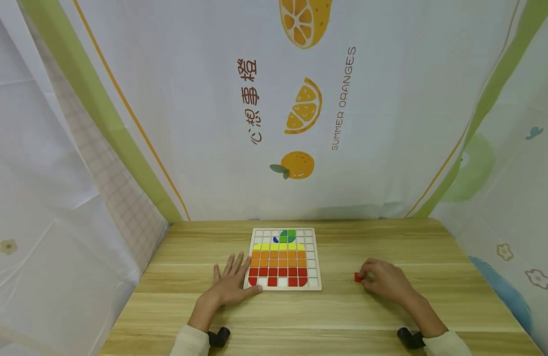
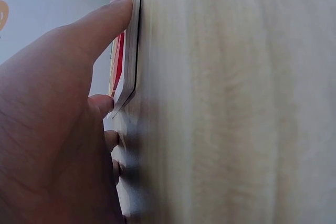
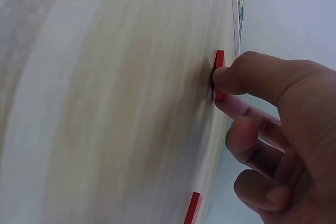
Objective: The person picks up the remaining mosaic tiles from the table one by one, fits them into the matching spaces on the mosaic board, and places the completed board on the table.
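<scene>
A square white grid board [image 1: 319, 267] lies on the table, filled with coloured tiles: green at the top, then yellow, orange and red. Two white cells show between red tiles in its bottom row. My left hand [image 1: 231, 284], fingers spread, rests at the board's lower left corner; its thumb [image 2: 107, 22] touches the near edge. To the right of the board, my right hand [image 1: 387, 281] pinches a red tile [image 3: 220, 59] between thumb and finger, close to the tabletop. A second red tile [image 3: 193, 208] lies on the table nearer the wrist camera, hidden in the head view.
The wooden table [image 1: 336, 321] reaches back to a white curtain [image 1: 211, 148] printed with oranges. More printed cloth hangs at both sides. A black wrist mount [image 1: 219, 337] sits at the left wrist, and another black mount [image 1: 409, 338] at the right.
</scene>
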A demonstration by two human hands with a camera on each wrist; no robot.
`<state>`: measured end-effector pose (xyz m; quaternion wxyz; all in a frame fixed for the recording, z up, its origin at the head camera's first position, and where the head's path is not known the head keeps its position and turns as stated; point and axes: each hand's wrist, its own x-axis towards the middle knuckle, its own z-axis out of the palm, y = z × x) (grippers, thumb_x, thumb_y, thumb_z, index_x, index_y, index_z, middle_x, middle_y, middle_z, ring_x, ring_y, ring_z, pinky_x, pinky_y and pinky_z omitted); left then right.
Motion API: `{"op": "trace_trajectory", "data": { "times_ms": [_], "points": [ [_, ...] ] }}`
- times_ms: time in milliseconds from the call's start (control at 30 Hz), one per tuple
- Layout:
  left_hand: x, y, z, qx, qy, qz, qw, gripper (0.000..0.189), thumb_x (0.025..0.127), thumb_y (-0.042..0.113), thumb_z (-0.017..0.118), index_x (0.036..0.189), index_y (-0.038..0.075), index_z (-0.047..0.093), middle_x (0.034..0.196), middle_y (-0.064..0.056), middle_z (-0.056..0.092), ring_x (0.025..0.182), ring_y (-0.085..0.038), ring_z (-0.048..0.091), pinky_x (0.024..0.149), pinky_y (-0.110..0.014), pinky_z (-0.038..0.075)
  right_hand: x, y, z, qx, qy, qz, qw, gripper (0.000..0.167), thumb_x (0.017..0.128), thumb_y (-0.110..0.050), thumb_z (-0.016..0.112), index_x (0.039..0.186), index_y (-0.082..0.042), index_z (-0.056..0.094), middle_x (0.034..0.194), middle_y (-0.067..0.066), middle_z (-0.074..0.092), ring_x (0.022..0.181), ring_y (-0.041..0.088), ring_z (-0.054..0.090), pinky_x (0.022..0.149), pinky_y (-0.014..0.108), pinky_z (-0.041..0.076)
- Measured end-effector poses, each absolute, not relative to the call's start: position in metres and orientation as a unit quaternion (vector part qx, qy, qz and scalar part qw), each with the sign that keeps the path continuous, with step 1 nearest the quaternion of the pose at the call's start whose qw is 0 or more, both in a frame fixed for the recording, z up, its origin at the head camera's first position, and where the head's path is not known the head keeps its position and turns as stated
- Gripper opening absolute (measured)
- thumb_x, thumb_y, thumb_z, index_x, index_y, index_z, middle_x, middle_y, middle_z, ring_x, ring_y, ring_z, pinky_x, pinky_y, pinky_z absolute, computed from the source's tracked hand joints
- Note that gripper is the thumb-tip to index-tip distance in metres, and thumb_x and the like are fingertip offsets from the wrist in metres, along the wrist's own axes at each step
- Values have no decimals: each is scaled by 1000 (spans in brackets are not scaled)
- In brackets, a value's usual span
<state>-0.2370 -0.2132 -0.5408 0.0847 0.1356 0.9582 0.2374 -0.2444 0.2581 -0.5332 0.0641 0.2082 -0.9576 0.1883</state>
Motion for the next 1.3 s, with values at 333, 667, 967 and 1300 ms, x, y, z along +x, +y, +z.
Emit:
{"op": "trace_trajectory", "data": {
  "times_ms": [333, 667, 967, 1300],
  "points": [
    [-244, -214, -552, 118, 966, 214, 86, 104, 94, 75, 62, 172, 19, 22, 181, -11, 7, 168, -40, -2, 122, -79, -13, -246, 255, -536, 222, -951, 196, 89, 18, 82, -13, 89, 88, -27, 79, 100, -10, 73, 80, 12, 70, 58, 23, 47],
    [-238, -212, -540, 131, 961, 226, 92, 108, 93, 79, 58, 172, 17, 20, 180, -16, 8, 167, -43, -2, 120, -81, -15, -248, 246, -536, 239, -943, 197, 120, 17, 82, -13, 89, 87, -27, 79, 104, -7, 76, 85, 19, 75, 60, 24, 51],
    [-241, -213, -545, 123, 963, 220, 93, 105, 94, 74, 62, 172, 15, 23, 181, -15, 9, 167, -43, -2, 121, -80, -14, -248, 232, -533, 260, -932, 212, 140, 17, 82, -11, 87, 87, -25, 80, 101, -9, 75, 84, 16, 74, 62, 24, 53],
    [-244, -214, -552, 120, 963, 224, 91, 103, 95, 71, 63, 173, 20, 19, 181, -10, 3, 168, -38, -7, 122, -77, -18, -248, 212, -530, 272, -923, 220, 158, 18, 83, -11, 88, 86, -27, 80, 104, -7, 75, 81, 14, 71, 60, 22, 51]
  ]
}}
